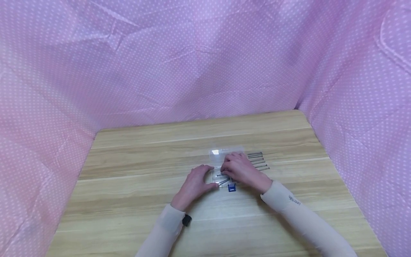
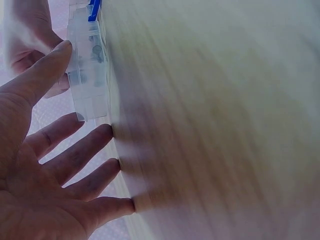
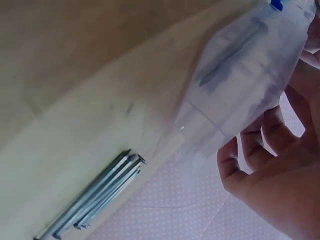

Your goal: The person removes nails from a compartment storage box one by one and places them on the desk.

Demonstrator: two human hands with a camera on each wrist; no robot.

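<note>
A clear plastic box (image 1: 213, 180) with a blue latch (image 1: 232, 187) sits on the table, its lid (image 1: 218, 156) folded back. Nails (image 1: 223, 182) lie inside it. My left hand (image 1: 194, 184) holds the box at its left end, thumb on the near side and index finger at the far corner; the other fingers spread toward the tabletop in the left wrist view. Over the box, my right hand (image 1: 240, 168) has its fingers bent down, close to one nail (image 1: 220, 175). Its fingertips are hidden, so whether they pinch that nail cannot be told.
Several loose nails (image 1: 261, 161) lie in a row on the wooden table (image 1: 135, 178), just right of the box; the right wrist view shows their shafts (image 3: 100, 192) side by side. Pink dotted cloth (image 1: 192, 71) hangs around the table's back and sides.
</note>
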